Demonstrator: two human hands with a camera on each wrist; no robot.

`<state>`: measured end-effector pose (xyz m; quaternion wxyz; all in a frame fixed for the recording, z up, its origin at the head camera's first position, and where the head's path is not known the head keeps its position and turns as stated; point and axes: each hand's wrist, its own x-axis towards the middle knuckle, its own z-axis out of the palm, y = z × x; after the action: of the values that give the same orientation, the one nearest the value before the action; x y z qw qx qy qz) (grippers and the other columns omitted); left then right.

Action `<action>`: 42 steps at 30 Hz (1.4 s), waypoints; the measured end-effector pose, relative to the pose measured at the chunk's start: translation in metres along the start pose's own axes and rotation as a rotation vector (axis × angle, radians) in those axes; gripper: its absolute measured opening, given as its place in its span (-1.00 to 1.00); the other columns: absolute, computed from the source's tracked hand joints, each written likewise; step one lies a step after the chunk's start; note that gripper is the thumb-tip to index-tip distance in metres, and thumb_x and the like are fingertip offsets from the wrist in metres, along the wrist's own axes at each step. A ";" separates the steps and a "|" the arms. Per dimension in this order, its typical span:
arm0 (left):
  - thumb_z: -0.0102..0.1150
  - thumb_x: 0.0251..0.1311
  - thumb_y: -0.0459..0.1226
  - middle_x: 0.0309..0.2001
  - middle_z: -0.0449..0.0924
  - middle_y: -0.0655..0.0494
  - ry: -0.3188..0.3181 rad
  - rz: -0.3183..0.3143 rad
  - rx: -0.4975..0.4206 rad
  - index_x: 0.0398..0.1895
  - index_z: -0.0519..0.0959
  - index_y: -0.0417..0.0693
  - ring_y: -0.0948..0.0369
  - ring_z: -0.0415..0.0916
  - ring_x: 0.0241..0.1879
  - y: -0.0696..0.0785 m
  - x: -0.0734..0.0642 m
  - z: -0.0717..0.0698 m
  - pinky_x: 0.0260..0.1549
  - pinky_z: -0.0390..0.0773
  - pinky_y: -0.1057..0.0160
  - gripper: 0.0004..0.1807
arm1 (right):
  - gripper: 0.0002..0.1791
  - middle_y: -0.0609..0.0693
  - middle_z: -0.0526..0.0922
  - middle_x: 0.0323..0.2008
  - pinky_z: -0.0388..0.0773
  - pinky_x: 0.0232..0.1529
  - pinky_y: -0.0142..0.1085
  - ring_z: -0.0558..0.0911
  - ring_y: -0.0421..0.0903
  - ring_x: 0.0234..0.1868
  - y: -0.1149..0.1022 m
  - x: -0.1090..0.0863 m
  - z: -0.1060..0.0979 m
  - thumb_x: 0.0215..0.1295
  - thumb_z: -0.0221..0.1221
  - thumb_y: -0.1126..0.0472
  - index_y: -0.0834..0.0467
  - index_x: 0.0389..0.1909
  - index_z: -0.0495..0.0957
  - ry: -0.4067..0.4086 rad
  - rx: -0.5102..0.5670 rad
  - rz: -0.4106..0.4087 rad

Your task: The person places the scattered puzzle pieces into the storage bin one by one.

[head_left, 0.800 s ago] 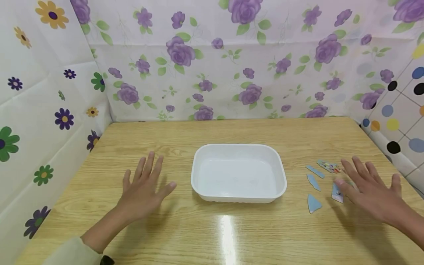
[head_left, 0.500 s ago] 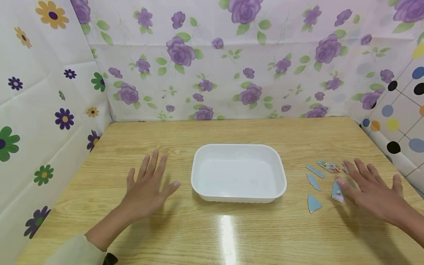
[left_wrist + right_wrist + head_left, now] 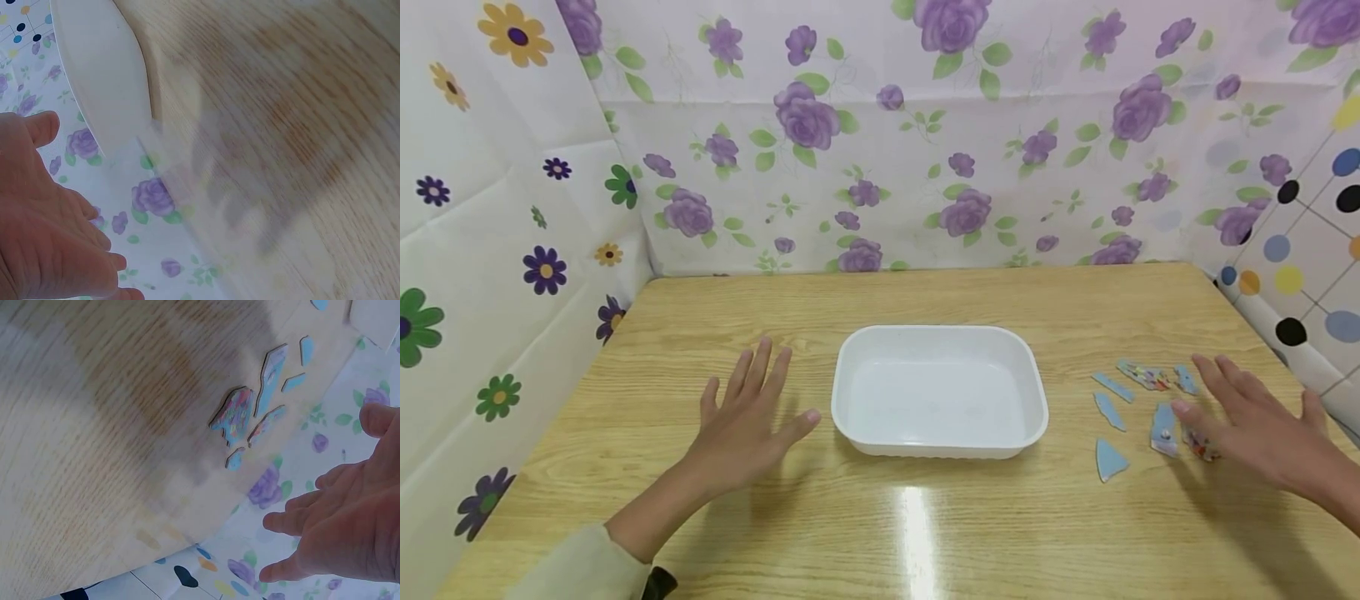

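My left hand (image 3: pixel 747 437) hovers over the table left of a white plastic tray (image 3: pixel 940 450), fingers spread and holding nothing. In the left wrist view its fingers (image 3: pixel 59 244) point away from the tray's wall (image 3: pixel 103 69). My right hand (image 3: pixel 1262 429), also spread and holding nothing, hangs over the right side of the table. Beside and partly under it lie several flat, irregular puzzle pieces: a light blue triangular piece (image 3: pixel 1109 460), a thin blue strip (image 3: pixel 1113 387), a multicoloured piece (image 3: pixel 1142 375) and a blue piece with a small figure (image 3: pixel 1164 429). The right wrist view shows another colourful piece (image 3: pixel 234 415).
The wooden table (image 3: pixel 820 517) meets a flowered cloth wall (image 3: pixel 880 208) at the back. A flower-print sheet (image 3: pixel 497 333) borders the left and a dotted sheet (image 3: pixel 1300 292) the right. A bright glare streak lies in front of the tray.
My left hand has drifted right, closer to the tray. My right hand has shifted slightly right, uncovering more of the puzzle pieces beneath it. Tray and pieces stay in place.
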<state>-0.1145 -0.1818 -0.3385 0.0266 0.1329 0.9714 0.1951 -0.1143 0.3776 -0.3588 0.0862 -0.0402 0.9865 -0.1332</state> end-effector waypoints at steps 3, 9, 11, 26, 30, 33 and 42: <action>-0.23 0.31 0.31 0.51 -0.61 0.06 0.006 0.005 -0.005 0.54 -0.36 0.10 -0.02 -0.63 0.48 0.001 0.001 0.000 0.26 -0.54 -0.41 -0.05 | -0.10 0.43 -0.49 0.41 -0.96 -0.05 0.39 -0.37 0.52 0.35 0.001 0.000 -0.002 0.48 -0.28 -0.26 0.13 0.47 -0.54 -0.005 0.005 0.008; -0.18 0.29 0.32 0.51 -0.60 0.06 0.008 0.022 -0.027 0.54 -0.33 0.12 -0.03 -0.61 0.48 0.004 0.004 0.002 0.26 -0.51 -0.42 -0.03 | -0.09 0.42 -0.51 0.40 -0.89 -0.02 0.43 -0.24 0.57 0.33 0.003 0.001 -0.006 0.46 -0.29 -0.30 0.10 0.47 -0.57 -0.021 0.005 0.025; -0.17 0.27 0.33 0.51 -0.59 0.06 0.009 0.026 -0.028 0.54 -0.32 0.12 -0.05 -0.58 0.48 0.005 0.004 0.004 0.27 -0.48 -0.42 -0.02 | -0.08 0.44 -0.49 0.40 -0.82 0.00 0.48 -0.17 0.60 0.30 0.004 0.002 -0.007 0.46 -0.30 -0.31 0.12 0.47 -0.56 -0.030 -0.007 0.033; 0.04 0.14 0.34 0.54 -0.42 0.00 0.043 0.032 -0.106 0.55 -0.14 0.04 -0.16 -0.40 0.48 0.009 0.009 0.011 0.30 -0.28 -0.37 0.07 | -0.06 0.59 -0.28 0.35 -0.08 -0.08 0.61 -0.02 0.68 0.19 0.011 0.005 -0.008 0.47 -0.22 -0.26 0.23 0.47 -0.48 -0.022 -0.051 0.035; 0.15 0.11 0.29 0.54 -0.38 -0.01 0.037 0.024 -0.159 0.53 -0.06 0.00 -0.18 -0.38 0.48 0.011 0.010 0.011 0.28 -0.24 -0.41 0.07 | -0.06 0.65 -0.21 0.32 0.05 -0.11 0.59 -0.01 0.69 0.18 0.017 0.006 -0.004 0.47 -0.11 -0.19 0.28 0.48 -0.40 0.015 -0.006 -0.010; 0.22 0.09 0.24 0.54 -0.34 -0.03 0.040 0.025 -0.186 0.52 -0.03 -0.02 -0.18 -0.36 0.48 0.012 0.010 0.012 0.28 -0.23 -0.41 0.06 | -0.07 0.67 -0.16 0.30 0.08 -0.08 0.56 -0.02 0.68 0.19 0.018 0.006 -0.003 0.46 -0.03 -0.12 0.30 0.48 -0.34 0.046 0.048 -0.045; 0.33 0.03 0.17 0.53 -0.27 -0.07 0.054 0.024 -0.232 0.50 0.03 -0.05 -0.18 -0.32 0.47 0.013 0.011 0.012 0.27 -0.20 -0.41 0.07 | -0.05 0.70 -0.09 0.25 0.18 -0.12 0.51 0.06 0.67 0.15 0.026 0.009 -0.002 0.43 0.05 -0.08 0.33 0.48 -0.29 0.030 0.082 -0.064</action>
<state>-0.1209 -0.1624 -0.3443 0.0134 0.1353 0.9409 0.3100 -0.1246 0.4018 -0.3649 0.0687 -0.0660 0.9796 -0.1767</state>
